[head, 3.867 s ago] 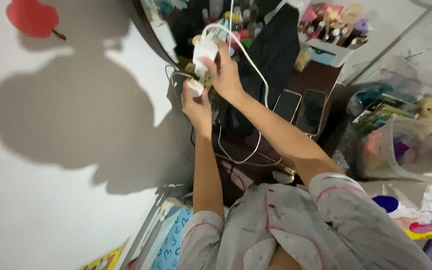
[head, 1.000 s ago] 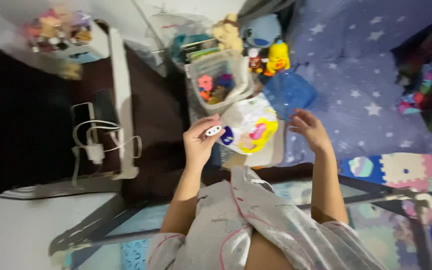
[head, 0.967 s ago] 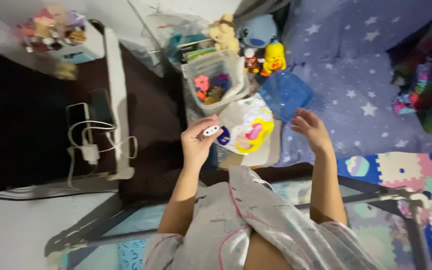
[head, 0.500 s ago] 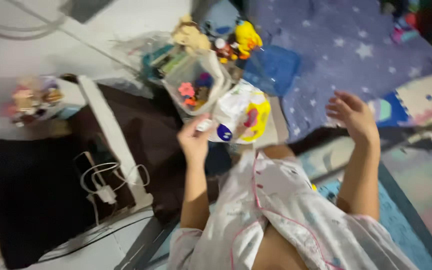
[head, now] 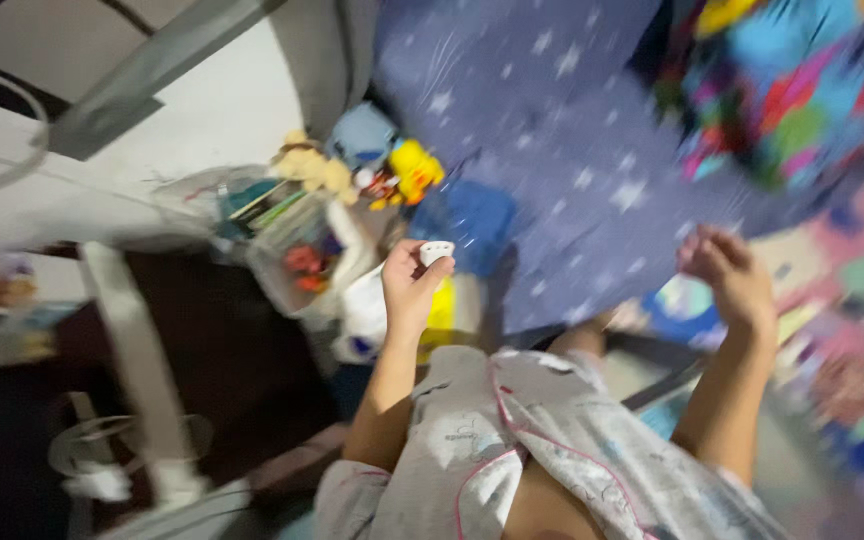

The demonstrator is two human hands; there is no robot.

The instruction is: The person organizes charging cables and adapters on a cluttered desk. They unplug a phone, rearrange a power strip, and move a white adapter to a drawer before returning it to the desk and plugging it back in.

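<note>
Nearest the camera is the person's grey pyjama top with pink piping, filling the bottom of the view, and both bare forearms rise out of its short sleeves.

The left hand is raised in front of the chest, its fingers curled round a small white plug adapter that is pinched between thumb and fingertips at the top of the fist. The adapter's dark pin holes face the camera; motion blur makes its exact shape hard to read, so it may be a charger head.

The right hand is held up well apart from the left, holding nothing, with the fingers loosely bent and slightly spread over a foam play mat of coloured tiles.

Just behind the left hand lies a white plastic bag with a yellow patch, and next to it a clear plastic tub with small coloured items inside. To the left of these a white cable lies in loops on a dark table.

Farther off sit a blue pouch, a yellow toy duck, a blue plush toy and a tan teddy bear. Beyond them spreads a purple sheet with white stars, and a bright multicoloured blanket lies bunched at the far right.
</note>
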